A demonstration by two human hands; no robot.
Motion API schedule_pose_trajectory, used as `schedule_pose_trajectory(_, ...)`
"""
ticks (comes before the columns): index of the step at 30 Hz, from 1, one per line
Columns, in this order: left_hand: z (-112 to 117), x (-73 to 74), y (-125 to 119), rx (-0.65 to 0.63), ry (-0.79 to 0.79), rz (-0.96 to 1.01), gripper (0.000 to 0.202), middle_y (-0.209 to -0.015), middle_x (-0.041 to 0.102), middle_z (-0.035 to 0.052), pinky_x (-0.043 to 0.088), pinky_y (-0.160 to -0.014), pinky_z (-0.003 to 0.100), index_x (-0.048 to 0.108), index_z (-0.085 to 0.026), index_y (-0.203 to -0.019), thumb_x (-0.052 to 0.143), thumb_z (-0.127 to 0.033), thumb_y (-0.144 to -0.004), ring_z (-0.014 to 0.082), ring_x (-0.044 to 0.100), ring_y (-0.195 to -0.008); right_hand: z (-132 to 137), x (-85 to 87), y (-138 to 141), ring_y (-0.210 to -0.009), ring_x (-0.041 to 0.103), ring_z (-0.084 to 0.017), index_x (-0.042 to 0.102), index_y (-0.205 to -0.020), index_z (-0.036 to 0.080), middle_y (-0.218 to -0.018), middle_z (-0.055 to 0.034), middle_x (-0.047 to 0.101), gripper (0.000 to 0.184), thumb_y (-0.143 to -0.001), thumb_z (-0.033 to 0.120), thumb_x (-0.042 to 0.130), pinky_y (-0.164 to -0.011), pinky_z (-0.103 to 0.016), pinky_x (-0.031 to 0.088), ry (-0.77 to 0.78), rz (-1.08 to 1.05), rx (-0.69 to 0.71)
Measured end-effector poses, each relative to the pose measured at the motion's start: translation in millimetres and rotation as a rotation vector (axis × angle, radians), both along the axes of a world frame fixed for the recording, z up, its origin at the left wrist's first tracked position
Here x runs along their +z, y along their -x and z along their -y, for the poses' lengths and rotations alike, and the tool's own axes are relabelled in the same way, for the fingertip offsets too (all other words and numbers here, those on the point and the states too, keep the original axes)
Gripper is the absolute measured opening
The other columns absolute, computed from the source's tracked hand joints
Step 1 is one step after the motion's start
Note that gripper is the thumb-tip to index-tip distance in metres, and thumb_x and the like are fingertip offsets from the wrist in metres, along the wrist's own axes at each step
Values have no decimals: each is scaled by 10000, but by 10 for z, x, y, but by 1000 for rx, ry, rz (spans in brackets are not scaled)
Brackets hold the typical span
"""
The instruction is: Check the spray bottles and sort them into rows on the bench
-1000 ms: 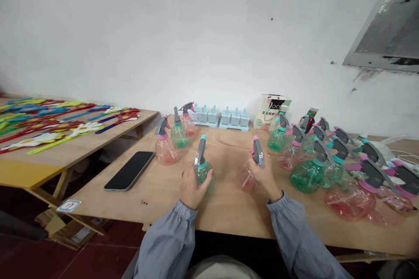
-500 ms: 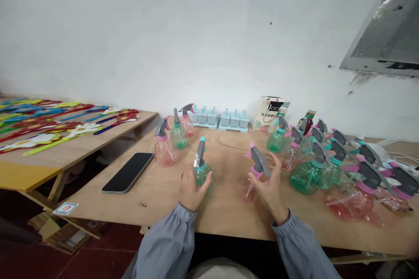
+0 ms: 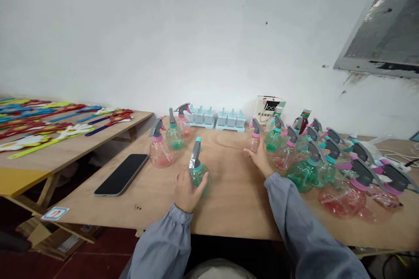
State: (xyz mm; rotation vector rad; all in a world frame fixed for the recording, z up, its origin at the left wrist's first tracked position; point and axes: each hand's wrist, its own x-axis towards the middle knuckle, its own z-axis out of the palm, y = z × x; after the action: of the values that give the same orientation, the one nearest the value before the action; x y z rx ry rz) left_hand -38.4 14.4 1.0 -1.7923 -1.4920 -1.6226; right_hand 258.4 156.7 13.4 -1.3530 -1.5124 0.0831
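Observation:
My left hand [image 3: 188, 189] is wrapped round the body of a green spray bottle [image 3: 200, 173] with a grey trigger head and turquoise nozzle, upright near the table's front. Farther off, my right hand [image 3: 259, 157] grips a pink spray bottle [image 3: 252, 143] from its near side; its grey head with pink nozzle stands above my fingers. That bottle is close to the left of a green spray bottle [image 3: 273, 140]. Left of my left hand stand a pink spray bottle [image 3: 160, 153] and a green spray bottle [image 3: 175, 138], with another pink spray bottle [image 3: 183, 127] behind.
Several pink and green spray bottles [image 3: 304, 174] crowd the table's right side. Pale blue ice-pop moulds [image 3: 231, 120] and a printed bag [image 3: 263, 111] stand by the wall. A phone [image 3: 121, 175] lies at left. Colourful flower-shaped pieces [image 3: 78, 130] cover the neighbouring table.
My right hand has carried the pink spray bottle away from me to the back, beside the green one. My left hand still holds its green bottle in about the same place.

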Motion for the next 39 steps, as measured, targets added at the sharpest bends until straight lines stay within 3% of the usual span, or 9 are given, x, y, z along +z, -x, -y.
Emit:
schedule_pose_trajectory(6, 6, -5, 15, -28, -10, -1, 462, -963, 708, 132, 554, -765, 422, 538, -170, -1242, 560, -496, -915, 296, 708, -891, -406, -72, 5, -1238, 454, -434, 361, -1491, 111, -1371, -272, 437, 990, -743, 680, 672, -1001, -613, 366, -18, 3, -358)
schedule_pose_trajectory(12, 13, -1, 7, -20, -6, 7, 492, -974, 711, 139, 560, -755, 422, 537, -161, -1254, 553, -519, -917, 299, 712, -877, -487, -165, -9, -1214, 461, -420, 386, -1465, 76, -1345, -289, 474, 944, -799, 720, 566, -1006, -586, 359, -38, -23, -405)
schedule_pose_trajectory(18, 15, 4, 1, -50, 0, 7, 453, -965, 712, 134, 559, -771, 427, 553, -165, -1219, 560, -504, -919, 293, 709, -883, -452, -90, -13, -1225, 455, -435, 409, -1442, 66, -1331, -305, 494, 976, -759, 737, 599, -1016, -609, 340, -17, -66, -386)
schedule_pose_trajectory(23, 10, 1, 12, -94, 37, 54, 444, -996, 706, 134, 555, -831, 449, 562, -178, -1198, 597, -497, -891, 299, 705, -957, -215, -31, 120, -1328, 396, -411, 374, -1446, 91, -1411, -290, 424, 896, -819, 716, 510, -1077, -621, 296, -112, -167, -373)
schedule_pose_trajectory(26, 26, 22, -29, -200, 106, 61, 438, -1030, 698, 139, 551, -870, 462, 558, -184, -1211, 614, -465, -879, 309, 689, -1025, 179, -21, 348, -1338, 410, -329, 390, -1420, 142, -1389, -221, 441, 734, -892, 651, 421, -1118, -566, 306, -231, -184, -164)
schedule_pose_trajectory(29, 63, 67, -135, -317, 190, 27, 473, -1141, 675, 158, 527, -938, 482, 521, -184, -1289, 611, -395, -875, 316, 650, -1125, 664, 35, 655, -1280, 497, -265, 414, -1405, 219, -1360, -145, 506, 604, -927, 587, 430, -1112, -503, 370, -209, -114, 250)
schedule_pose_trajectory(32, 93, 113, -267, -446, 258, -40, 561, -1243, 636, 164, 500, -999, 494, 447, -190, -1388, 603, -334, -868, 305, 612, -1199, 1029, 174, 944, -1324, 500, -282, 391, -1445, 238, -1435, -142, 506, 696, -880, 620, 524, -1098, -487, 411, -124, -79, 579)
schedule_pose_trajectory(35, 93, 133, -364, -541, 323, -139, 697, -1340, 584, 198, 480, -1040, 527, 362, -173, -1468, 634, -347, -851, 327, 567, -1279, 1157, 349, 1130, -1297, 534, -271, 394, -1446, 249, -1453, -133, 517, 761, -820, 609, 633, -1058, -445, 466, -27, -180, 584)
schedule_pose_trajectory(39, 71, 173, -392, -597, 403, -276, 889, -1506, 458, 236, 456, -1091, 547, 232, -151, -1552, 685, -411, -833, 355, 454, -1411, 1083, 495, 1160, -1035, 656, -225, 523, -1303, 258, -1294, -103, 637, 590, -810, 556, 649, -899, -390, 554, 62, -303, 550)
